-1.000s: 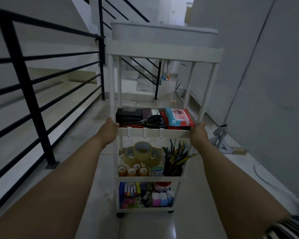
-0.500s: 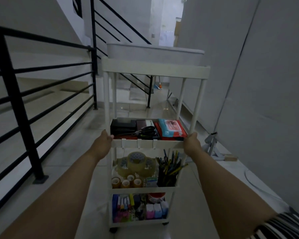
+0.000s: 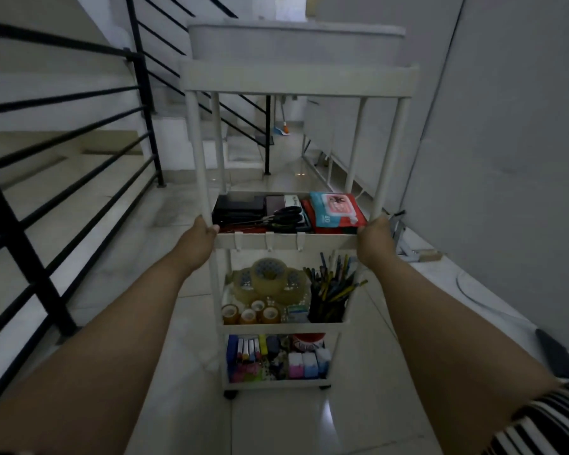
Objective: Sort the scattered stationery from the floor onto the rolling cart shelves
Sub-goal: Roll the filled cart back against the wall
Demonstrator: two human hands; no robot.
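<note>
- Your white cart (image 3: 296, 81) stands on the pale tiled floor (image 3: 309, 421).
- Its shelves carry scissors (image 3: 284, 215), tape rolls (image 3: 267, 280), and pens (image 3: 332, 285).

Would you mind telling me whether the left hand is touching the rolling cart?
Touching. The head view shows the left hand gripping the rolling cart at its shelf corner, fingers wrapped around the post.

A dim indoor stair landing, likely in a home. Black railing (image 3: 56, 178) guards concrete steps (image 3: 89, 149). Glossy floor tiles (image 3: 276, 421) meet plain grey walls (image 3: 506, 159).
</note>
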